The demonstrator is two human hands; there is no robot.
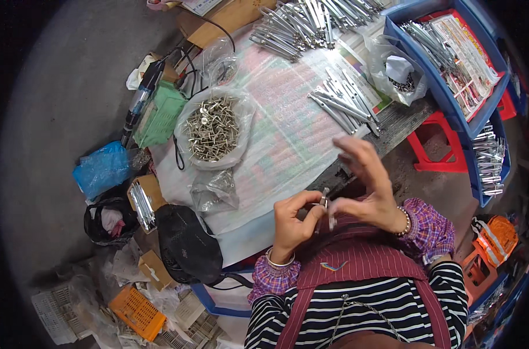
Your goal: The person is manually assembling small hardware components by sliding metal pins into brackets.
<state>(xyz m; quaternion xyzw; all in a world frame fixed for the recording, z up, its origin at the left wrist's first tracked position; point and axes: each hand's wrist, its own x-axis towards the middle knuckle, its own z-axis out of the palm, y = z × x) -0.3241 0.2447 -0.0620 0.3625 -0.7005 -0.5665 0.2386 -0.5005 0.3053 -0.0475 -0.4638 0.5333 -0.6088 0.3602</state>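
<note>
My left hand is closed, with thumb and forefinger pinching a slim silvery metal part just in front of my apron. The part looks foreshortened, and its full shape is hidden. My right hand is open beside it, its fingers raised and apart. The right thumb tip is close to the part; whether it touches cannot be made out. Beyond the right hand lies a small pile of flat metal bars at the table's edge. To the left stands a clear plastic bag of metal pins with flat heads.
A larger heap of metal bars covers the table's far side. On the right, a blue tray stands above a red stool. A power screwdriver-like tool and a black bag are on the left.
</note>
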